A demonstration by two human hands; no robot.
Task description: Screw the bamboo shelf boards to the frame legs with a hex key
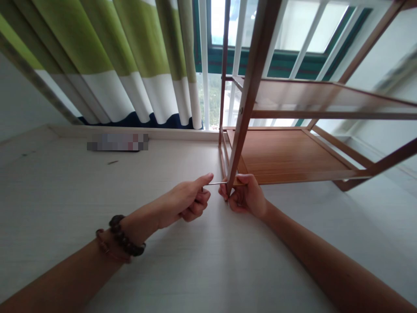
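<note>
My left hand is closed, thumb stretched along the top, around a thin metal hex key. The key's shaft runs level from my fingers to the side of a brown wooden shelf rack's front leg, near its lower end. My right hand grips that same leg low down, with fingertips showing on its left side and the thumb on the lower rail. Where the key's tip meets the wood is too small to make out. The rack's bottom shelf extends to the right, behind my right hand.
Higher on the rack is another shelf. A green and white curtain hangs at the back left, beside a barred window. On the pale floor lie a blurred-out flat item and a small brown sliver.
</note>
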